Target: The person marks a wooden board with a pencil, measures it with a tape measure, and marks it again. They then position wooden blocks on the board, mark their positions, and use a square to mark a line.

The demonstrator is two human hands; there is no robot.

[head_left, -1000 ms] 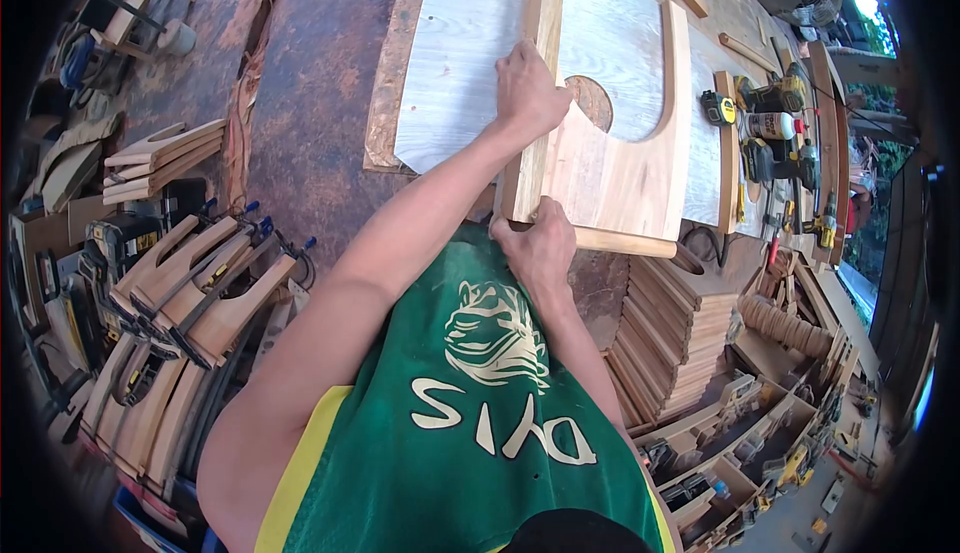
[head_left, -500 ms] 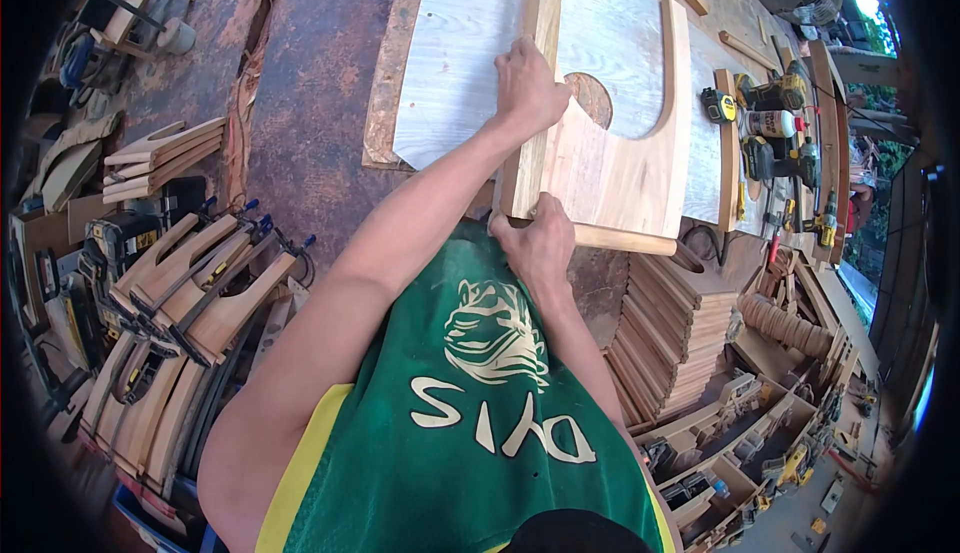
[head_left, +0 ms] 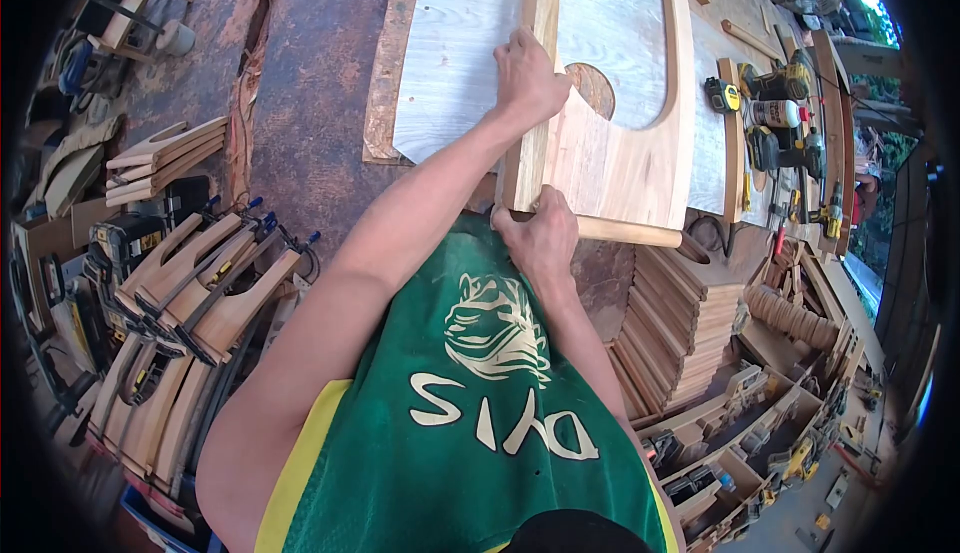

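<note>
My left hand (head_left: 532, 81) is closed over a long upright wooden bar (head_left: 528, 158), at about its middle. Nearer my body, my right hand (head_left: 541, 236) grips the near end of the same bar, its thumb and fingers at the corner. Against the bar's right side lies a pale wooden panel (head_left: 620, 168) with a wide curved cutout. A rounded wooden rail (head_left: 630, 232) runs along the panel's near edge. Beneath them is a grey wood-grain board (head_left: 450, 63) with a round hole (head_left: 590, 91).
A tape measure (head_left: 722, 95), drills (head_left: 795, 78) and a white bottle (head_left: 775, 114) lie at the right. Stacked wooden pieces (head_left: 680, 323) stand at lower right. Clamped curved parts (head_left: 225, 298) are at left, below a small stack of curved pieces (head_left: 165, 161).
My left hand has shifted very slightly away from my body along the bar. The right hand stays at the bar's near end, and the camera view has moved a little.
</note>
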